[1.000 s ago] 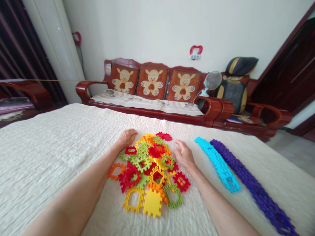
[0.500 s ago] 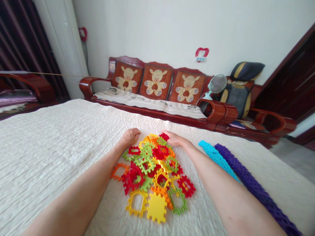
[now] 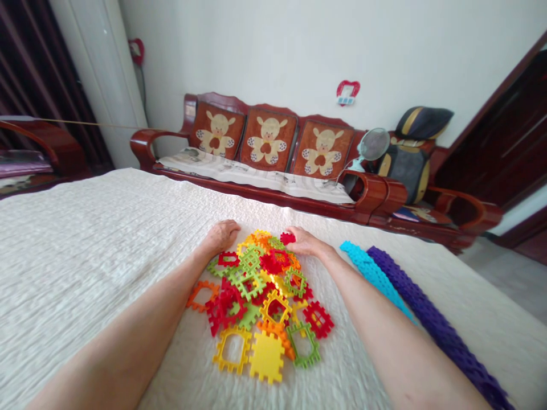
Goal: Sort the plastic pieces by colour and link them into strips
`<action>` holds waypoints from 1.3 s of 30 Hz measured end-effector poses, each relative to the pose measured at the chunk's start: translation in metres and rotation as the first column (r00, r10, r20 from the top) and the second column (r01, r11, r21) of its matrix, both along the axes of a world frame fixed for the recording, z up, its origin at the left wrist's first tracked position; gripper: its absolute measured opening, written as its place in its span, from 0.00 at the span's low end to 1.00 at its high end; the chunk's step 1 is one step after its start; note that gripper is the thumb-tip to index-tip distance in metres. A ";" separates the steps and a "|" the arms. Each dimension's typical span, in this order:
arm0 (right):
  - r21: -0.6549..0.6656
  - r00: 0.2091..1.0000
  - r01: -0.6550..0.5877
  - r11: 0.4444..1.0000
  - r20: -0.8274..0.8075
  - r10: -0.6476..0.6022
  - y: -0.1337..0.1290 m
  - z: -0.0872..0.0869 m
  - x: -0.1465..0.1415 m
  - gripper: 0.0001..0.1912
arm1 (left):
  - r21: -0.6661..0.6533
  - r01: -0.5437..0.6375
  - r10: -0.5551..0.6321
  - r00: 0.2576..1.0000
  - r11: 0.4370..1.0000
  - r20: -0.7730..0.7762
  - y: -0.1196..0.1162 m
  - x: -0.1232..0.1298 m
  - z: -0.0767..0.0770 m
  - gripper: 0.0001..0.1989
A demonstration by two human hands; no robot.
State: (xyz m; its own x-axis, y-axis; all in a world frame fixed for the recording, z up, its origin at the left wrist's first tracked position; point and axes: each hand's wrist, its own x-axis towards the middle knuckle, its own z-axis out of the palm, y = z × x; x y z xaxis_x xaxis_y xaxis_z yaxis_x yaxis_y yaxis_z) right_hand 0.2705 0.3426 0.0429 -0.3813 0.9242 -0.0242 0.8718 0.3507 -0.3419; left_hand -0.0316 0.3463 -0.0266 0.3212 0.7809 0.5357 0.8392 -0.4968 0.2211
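Note:
A heap of interlocking plastic building pieces [image 3: 252, 285] in red, yellow, green and orange lies between my forearms on a pale quilted cover. Most are flat squares with notched edges, several with window-like openings. At the far right of the heap, my right hand [image 3: 302, 241] has its fingers closed on a red plastic building piece [image 3: 288, 238]. Beyond the heap's far left side, my left hand [image 3: 223, 234] rests on the cover with fingers curled together, and no piece shows in it. A solid yellow square [image 3: 266, 356] lies nearest to me.
Right of my right forearm lie a light-blue woven strip [image 3: 376, 279] and a purple one [image 3: 427, 313]. Behind the quilted cover [image 3: 106, 228] stands a wooden sofa [image 3: 256, 185] with bear cushions. A small fan [image 3: 374, 145] and a massage seat pad [image 3: 408, 168] are at right.
The whole view has shifted slightly, so everything sits a little further left. Both hands keep nearly the same places by the heap, and the red piece stays at my right fingers.

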 end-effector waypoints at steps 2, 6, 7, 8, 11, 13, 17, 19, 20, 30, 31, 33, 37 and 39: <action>0.009 0.998 0.053 0.999 -0.029 -0.052 0.001 0.000 -0.003 0.27 | 0.003 -0.001 0.001 1.000 1.000 -0.002 -0.001 0.000 0.001 0.16; -0.011 0.976 0.178 0.984 -0.127 -0.178 -0.003 -0.005 0.004 0.19 | 0.005 0.002 -0.002 1.000 1.000 0.002 -0.002 0.001 0.003 0.17; -0.025 0.956 0.220 0.975 -0.191 -0.221 -0.006 -0.007 0.009 0.16 | 0.003 0.004 -0.004 1.000 1.000 0.003 -0.002 0.001 0.003 0.17; -0.045 0.928 0.259 0.965 -0.266 -0.262 -0.010 -0.010 0.017 0.14 | 0.002 0.005 -0.005 1.000 1.000 0.004 -0.003 0.001 0.004 0.17; -0.139 0.826 0.320 0.937 -0.444 -0.348 -0.027 -0.017 0.044 0.13 | 0.003 0.002 -0.002 1.000 1.000 0.017 -0.003 0.001 0.003 0.18; -0.184 0.817 0.319 0.930 -0.444 -0.368 -0.038 -0.020 0.062 0.13 | 0.003 0.003 -0.003 1.000 1.000 0.028 -0.002 0.000 0.002 0.17; -0.070 0.874 0.336 0.939 -0.347 -0.339 -0.057 -0.020 0.083 0.20 | 0.003 0.008 -0.008 1.000 1.000 0.025 0.001 -0.001 -0.001 0.18; 0.019 0.893 0.333 0.943 -0.328 -0.309 -0.065 -0.018 0.085 0.29 | 0.006 0.005 -0.005 1.000 1.000 0.023 0.002 -0.002 -0.001 0.18; 0.042 0.906 0.314 0.949 -0.314 -0.286 -0.070 -0.017 0.086 0.33 | 0.007 0.006 -0.006 1.000 1.000 0.024 0.003 -0.002 -0.001 0.18; 0.159 0.937 0.271 0.949 -0.271 -0.222 -0.099 -0.030 0.085 0.31 | -0.016 0.007 -0.007 1.000 1.000 0.018 0.002 -0.003 0.000 0.19; 0.180 0.934 0.271 0.946 -0.288 -0.213 -0.100 -0.033 0.085 0.30 | -0.014 0.006 -0.006 1.000 1.000 0.020 0.002 -0.003 0.000 0.19; 0.207 0.916 0.277 0.938 -0.351 -0.193 -0.101 -0.036 0.085 0.28 | -0.013 -0.001 0.001 1.000 1.000 0.019 0.003 -0.004 -0.001 0.19; 0.241 0.855 0.315 0.918 -0.491 -0.165 -0.102 -0.040 0.086 0.28 | -0.032 -0.037 0.037 0.999 0.999 0.002 0.005 -0.004 -0.003 0.19; 0.279 0.853 0.306 0.910 -0.505 -0.132 -0.099 -0.041 0.086 0.28 | -0.036 -0.051 0.050 0.999 0.998 -0.004 0.005 -0.004 -0.003 0.19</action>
State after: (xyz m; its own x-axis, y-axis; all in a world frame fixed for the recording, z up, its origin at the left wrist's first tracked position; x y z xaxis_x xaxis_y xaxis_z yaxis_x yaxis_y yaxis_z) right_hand 0.3561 0.2432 0.0017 -0.0524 0.9009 0.4309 0.7065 0.3384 -0.6215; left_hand -0.0354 0.3516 -0.0295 0.2824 0.8150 0.5059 0.8637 -0.4455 0.2355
